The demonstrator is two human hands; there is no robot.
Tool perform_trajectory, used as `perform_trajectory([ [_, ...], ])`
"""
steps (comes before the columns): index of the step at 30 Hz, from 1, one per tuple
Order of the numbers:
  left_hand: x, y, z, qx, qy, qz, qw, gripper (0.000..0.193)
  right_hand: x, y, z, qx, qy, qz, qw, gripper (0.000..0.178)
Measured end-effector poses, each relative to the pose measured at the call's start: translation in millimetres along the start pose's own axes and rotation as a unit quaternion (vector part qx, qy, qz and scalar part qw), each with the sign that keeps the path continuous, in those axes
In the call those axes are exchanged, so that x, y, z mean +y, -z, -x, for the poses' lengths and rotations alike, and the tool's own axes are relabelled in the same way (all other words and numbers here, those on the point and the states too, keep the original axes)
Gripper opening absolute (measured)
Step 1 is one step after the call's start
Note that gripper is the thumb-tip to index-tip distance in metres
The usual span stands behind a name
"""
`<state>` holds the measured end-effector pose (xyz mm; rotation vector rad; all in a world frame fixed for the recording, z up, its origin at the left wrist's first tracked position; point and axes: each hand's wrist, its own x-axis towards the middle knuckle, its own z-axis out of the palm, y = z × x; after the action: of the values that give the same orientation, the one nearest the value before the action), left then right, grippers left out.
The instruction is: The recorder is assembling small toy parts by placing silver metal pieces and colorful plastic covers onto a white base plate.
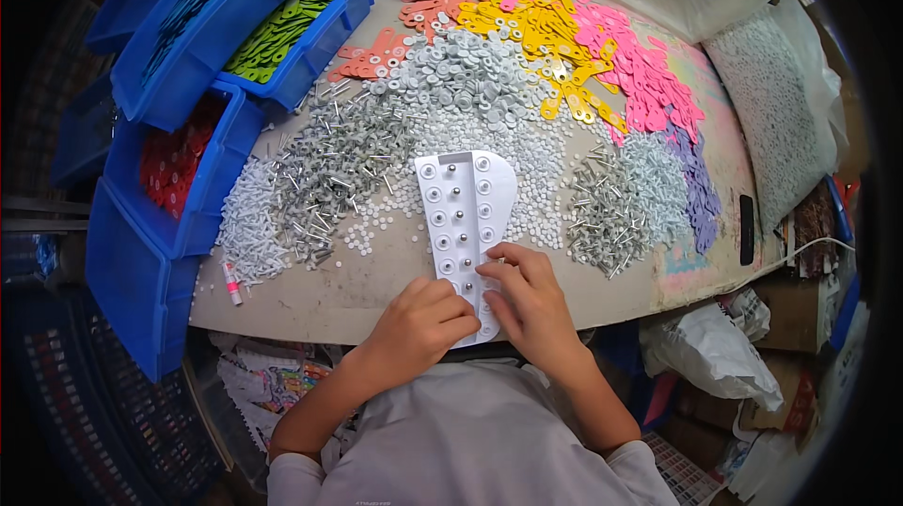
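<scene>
A white tray [499, 188] with a rounded far right corner lies in front of me. White round discs with metal tips sit in its left and right columns, and metal studs stand along its sunken middle channel. My left hand [425, 323] is closed over the tray's near left part, fingers curled together; whatever they pinch is hidden. At the right column, my right hand [534, 304] has bent fingers touching the tray, thumb lower down. A tiny shiny piece shows by its fingers, too small to name.
Loose metal pins [334, 158], white discs [470, 78] and more pins [607, 210] are heaped beyond the tray. Yellow tags [536, 22], pink tags [640, 64] and purple tags [698, 191] lie farther off. Blue bins [174, 172] stand left; a filled clear bag [776, 111] stands right.
</scene>
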<state>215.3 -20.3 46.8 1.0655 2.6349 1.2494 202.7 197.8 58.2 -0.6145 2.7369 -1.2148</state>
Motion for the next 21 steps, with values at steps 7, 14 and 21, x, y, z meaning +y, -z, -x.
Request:
perform_trajectory([
  [7, 4, 0, 1, 0.000, -0.046, -0.067, 0.997, 0.016, 0, -1, 1, -0.002, -0.001, 0.000, 1.000, 0.034],
  [14, 7, -2, 5, -0.022, -0.077, -0.112, 0.991, 0.017, 3, 1, -2, -0.003, -0.006, -0.020, 1.000, 0.034],
  [21, -10, -4, 5, 0.086, 0.045, -0.053, 0.994, 0.034, 8, 6, -41, 0.088, -0.005, -0.002, 0.996, 0.039],
])
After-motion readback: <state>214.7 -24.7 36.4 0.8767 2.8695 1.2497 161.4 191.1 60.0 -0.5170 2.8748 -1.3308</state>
